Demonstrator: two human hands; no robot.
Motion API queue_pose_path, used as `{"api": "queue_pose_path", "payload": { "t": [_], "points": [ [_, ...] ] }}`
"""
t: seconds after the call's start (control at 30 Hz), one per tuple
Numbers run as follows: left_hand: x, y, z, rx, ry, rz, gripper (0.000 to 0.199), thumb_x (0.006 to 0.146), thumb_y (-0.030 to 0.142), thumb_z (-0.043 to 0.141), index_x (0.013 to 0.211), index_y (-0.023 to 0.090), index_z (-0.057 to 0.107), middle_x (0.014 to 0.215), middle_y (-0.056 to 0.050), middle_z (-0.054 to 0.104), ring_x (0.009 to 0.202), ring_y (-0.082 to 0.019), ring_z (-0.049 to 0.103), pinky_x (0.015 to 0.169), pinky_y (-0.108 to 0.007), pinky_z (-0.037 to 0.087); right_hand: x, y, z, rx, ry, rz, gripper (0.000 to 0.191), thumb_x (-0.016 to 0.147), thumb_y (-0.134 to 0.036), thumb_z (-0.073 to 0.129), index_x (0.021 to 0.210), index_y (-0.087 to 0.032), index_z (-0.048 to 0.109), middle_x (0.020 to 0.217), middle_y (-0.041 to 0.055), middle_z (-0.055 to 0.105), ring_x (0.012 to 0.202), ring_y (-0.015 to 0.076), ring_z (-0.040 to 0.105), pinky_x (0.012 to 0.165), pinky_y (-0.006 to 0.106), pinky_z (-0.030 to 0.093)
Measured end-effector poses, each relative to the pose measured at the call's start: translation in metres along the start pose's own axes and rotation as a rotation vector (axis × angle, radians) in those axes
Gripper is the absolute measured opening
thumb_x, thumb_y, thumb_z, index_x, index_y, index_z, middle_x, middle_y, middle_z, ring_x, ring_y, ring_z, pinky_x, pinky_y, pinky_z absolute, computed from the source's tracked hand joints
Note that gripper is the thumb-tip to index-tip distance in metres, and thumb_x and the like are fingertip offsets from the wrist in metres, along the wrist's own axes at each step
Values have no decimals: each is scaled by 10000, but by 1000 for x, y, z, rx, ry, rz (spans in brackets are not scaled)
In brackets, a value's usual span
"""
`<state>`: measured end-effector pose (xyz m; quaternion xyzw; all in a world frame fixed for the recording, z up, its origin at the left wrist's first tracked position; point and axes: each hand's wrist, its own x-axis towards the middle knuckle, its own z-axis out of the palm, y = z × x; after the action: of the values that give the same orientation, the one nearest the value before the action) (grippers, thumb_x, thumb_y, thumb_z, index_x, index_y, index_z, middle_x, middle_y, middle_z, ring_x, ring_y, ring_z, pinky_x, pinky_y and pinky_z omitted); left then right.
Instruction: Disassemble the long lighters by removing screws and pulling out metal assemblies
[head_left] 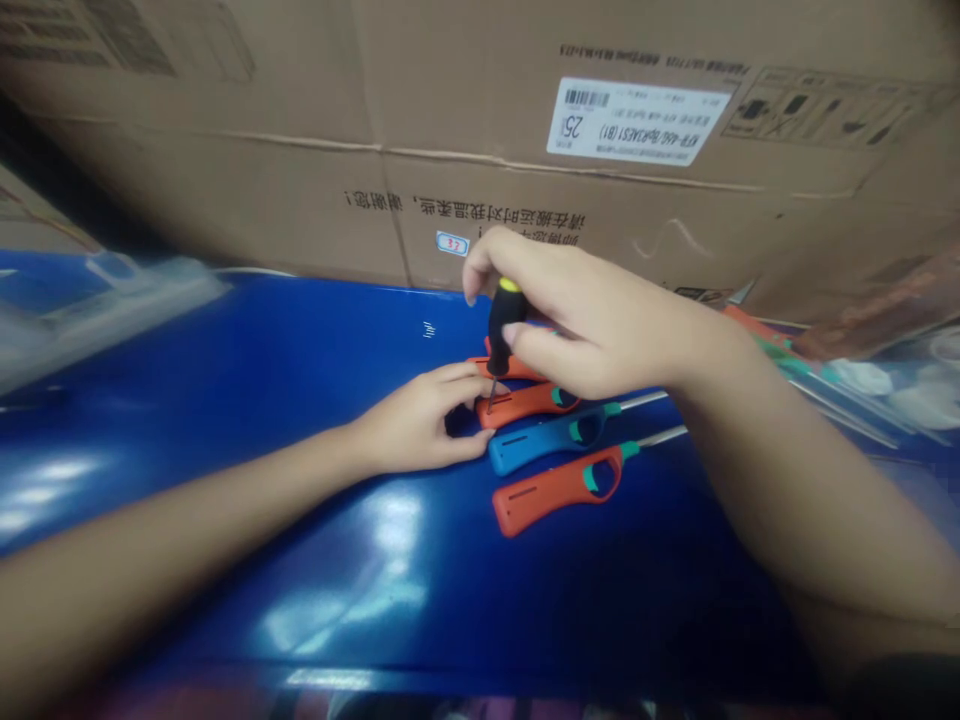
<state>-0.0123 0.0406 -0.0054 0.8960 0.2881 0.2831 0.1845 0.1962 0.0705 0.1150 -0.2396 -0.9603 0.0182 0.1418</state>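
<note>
My right hand [562, 310] is closed round a black screwdriver [506, 325] with a yellow top. It stands nearly upright, its tip at the handle end of an orange lighter [517, 404]. My left hand [424, 420] grips that same end between thumb and fingers. Just nearer lies a blue lighter [536, 442] with a teal trigger, and nearer still another orange lighter [551, 490]. Beyond the gripped one, a further orange lighter [525, 368] is partly covered by my right hand.
A big cardboard box [300, 170] stands along the back of the blue table [300, 580]. At the left lies a translucent plastic bag [127, 310]. More lighters [832, 395] and bagged items [915, 395] sit at the right, beyond my right forearm.
</note>
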Motion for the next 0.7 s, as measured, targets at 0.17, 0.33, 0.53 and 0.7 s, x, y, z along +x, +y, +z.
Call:
{"api": "queue_pose_path", "payload": {
  "t": [0.17,0.33,0.53,0.7],
  "points": [
    [-1,-3,2,13,28,38,262,833,219,675,1089,173,642,1069,-72,679,966,-208,657,885,-321,545,0,-13,-6,-92,-34,73,257,942,-355,438,1059,-159,556,868,40,645,765,182,590,668,296,395],
    [-2,-4,3,-1,31,49,281,839,206,666,1118,181,638,1090,-76,676,973,-209,658,881,-322,548,-2,-18,-12,-110,-38,83,273,912,-318,450,1093,-156,574,874,43,662,715,171,572,628,289,364],
    [-2,-4,2,2,17,28,312,834,219,678,1140,174,639,1089,-86,672,992,-218,658,889,-329,552,-5,-19,-17,-106,-91,103,246,915,-290,436,1066,-162,582,759,19,643,653,157,542,606,284,336],
    [-1,-4,2,5,17,34,323,828,208,681,1146,166,637,1107,-89,671,1005,-219,658,894,-327,552,-6,-20,-18,-125,-80,132,269,934,-334,444,1060,-158,604,841,53,672,731,185,579,638,296,363]
  ]
}}
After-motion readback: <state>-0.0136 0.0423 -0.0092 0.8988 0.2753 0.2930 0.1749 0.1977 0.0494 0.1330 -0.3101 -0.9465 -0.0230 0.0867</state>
